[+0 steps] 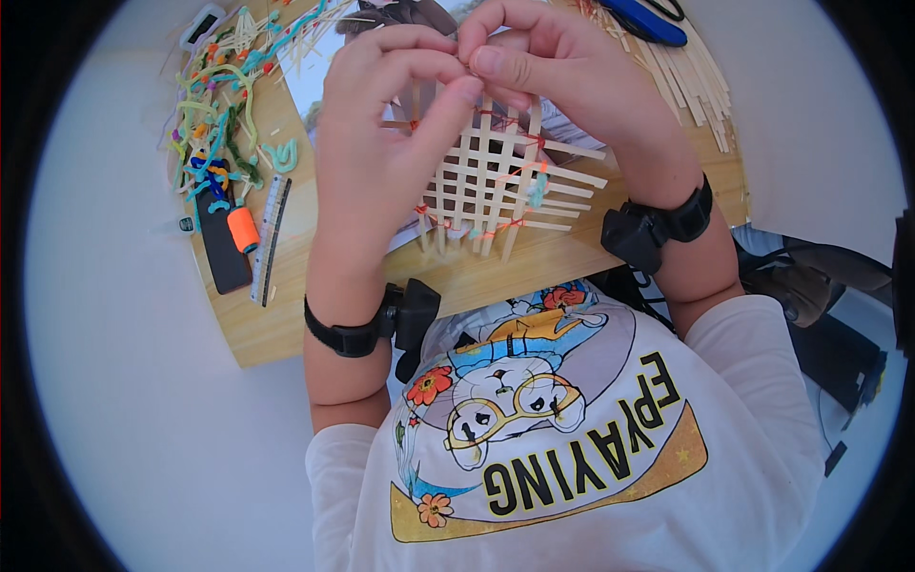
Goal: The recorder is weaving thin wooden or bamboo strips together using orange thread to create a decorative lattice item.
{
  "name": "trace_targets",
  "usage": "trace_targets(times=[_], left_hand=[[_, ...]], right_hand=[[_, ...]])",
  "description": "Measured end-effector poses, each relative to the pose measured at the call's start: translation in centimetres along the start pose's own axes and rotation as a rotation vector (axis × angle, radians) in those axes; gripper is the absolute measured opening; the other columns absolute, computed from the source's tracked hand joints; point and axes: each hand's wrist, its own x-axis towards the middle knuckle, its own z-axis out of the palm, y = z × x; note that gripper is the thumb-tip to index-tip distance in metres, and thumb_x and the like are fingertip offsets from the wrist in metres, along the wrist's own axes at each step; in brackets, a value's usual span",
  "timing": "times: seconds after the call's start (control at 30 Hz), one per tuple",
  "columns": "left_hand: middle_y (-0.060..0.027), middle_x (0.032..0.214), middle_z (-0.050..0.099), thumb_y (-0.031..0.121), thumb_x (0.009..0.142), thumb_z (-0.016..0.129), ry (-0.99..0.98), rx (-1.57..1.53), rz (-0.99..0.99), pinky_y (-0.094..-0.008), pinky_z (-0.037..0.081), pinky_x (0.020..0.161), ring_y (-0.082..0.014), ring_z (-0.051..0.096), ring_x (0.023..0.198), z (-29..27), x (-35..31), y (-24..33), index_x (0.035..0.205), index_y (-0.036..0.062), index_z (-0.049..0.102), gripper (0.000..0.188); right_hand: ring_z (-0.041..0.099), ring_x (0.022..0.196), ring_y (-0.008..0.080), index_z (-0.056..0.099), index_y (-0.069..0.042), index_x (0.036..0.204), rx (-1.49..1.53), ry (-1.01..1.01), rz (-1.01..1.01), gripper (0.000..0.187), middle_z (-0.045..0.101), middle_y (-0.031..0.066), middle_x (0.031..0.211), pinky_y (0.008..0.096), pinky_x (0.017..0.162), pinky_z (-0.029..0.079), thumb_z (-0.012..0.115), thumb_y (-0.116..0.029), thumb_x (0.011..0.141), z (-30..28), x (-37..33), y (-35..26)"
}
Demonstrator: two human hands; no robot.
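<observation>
Working at the 12 o'clock edge of a woven mat [464, 181] of pale strips, over the desk [505, 275], with the left hand [381, 124] in from 10 o'clock and the right hand [562, 71] from 1 o'clock. Bunched tip to tip at the fingers [496, 63] of both hands, with little visible gap; cannot tell exactly how far closed, nor whether gripping a thread, a strip or nothing. Likeliest to go wrong through too hard a pull at that edge: could bend or split a thin strip, or drag the weave out of square for want of a steadying hold at 6 o'clock. Could also slip apart near 2 o'clock, with just slim red thread [540, 145] for a binding there. Might catch the long strip ends at 3 o'clock, or the turquoise yarn [538, 188] among them, on the right wristband [629, 232] at 4 o'clock, through a careless swing of the forearm. Might even knock the orange spool [243, 231], between 8 and 9 o'clock, with a wide leftward sweep.
</observation>
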Motion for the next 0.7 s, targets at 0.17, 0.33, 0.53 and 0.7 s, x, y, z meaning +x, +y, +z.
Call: trace_targets(times=[0.17, 0.33, 0.53, 0.7], left_hand=[[-0.0055, 0.105, 0.064, 0.011, 0.080, 0.074, 0.025, -0.165, -0.025, -0.0292, 0.045, 0.088, -0.0168, 0.059, 0.098, -1.2, 0.5, -0.6, 0.090, 0.0035, 0.069, 0.014], [-0.0060, 0.106, 0.065, 0.014, 0.082, 0.075, 0.027, -0.176, -0.015, -0.0272, 0.046, 0.087, -0.0152, 0.060, 0.098, -1.4, 0.6, -0.9, 0.096, 0.0024, 0.069, 0.019], [-0.0066, 0.099, 0.068, 0.020, 0.088, 0.072, -0.071, -0.379, -0.467, -0.0221, 0.049, 0.075, -0.0106, 0.063, 0.090, -1.2, 0.2, -1.3, 0.114, -0.0003, 0.065, 0.034], [-0.0053, 0.093, 0.071, 0.014, 0.087, 0.072, -0.253, -0.501, -0.629, -0.0202, 0.049, 0.067, -0.0081, 0.065, 0.080, -1.3, 0.5, -0.9, 0.111, -0.0006, 0.066, 0.029]], right_hand=[[0.056, 0.069, 0.0034, 0.064, -0.002, 0.100, -0.264, 0.133, 0.037, 0.015, 0.063, -0.0006, 0.080, 0.0173, 0.060, 0.045, 0.063, -0.015, 0.093, 1.4, -0.3, -0.7], [0.060, 0.076, 0.0059, 0.069, -0.002, 0.100, -0.361, 0.123, -0.030, 0.020, 0.066, 0.0008, 0.082, 0.0193, 0.067, 0.048, 0.067, -0.019, 0.090, 0.9, -0.2, -0.2], [0.057, 0.067, 0.0030, 0.064, -0.002, 0.100, -0.192, 0.178, 0.146, 0.010, 0.064, -0.0008, 0.080, 0.0157, 0.058, 0.044, 0.060, -0.010, 0.096, 1.3, -0.5, -1.3], [0.058, 0.067, 0.0042, 0.063, -0.001, 0.102, -0.156, 0.216, 0.099, 0.011, 0.065, 0.0005, 0.077, 0.0167, 0.058, 0.046, 0.059, -0.009, 0.096, 1.8, -0.4, -1.3]])
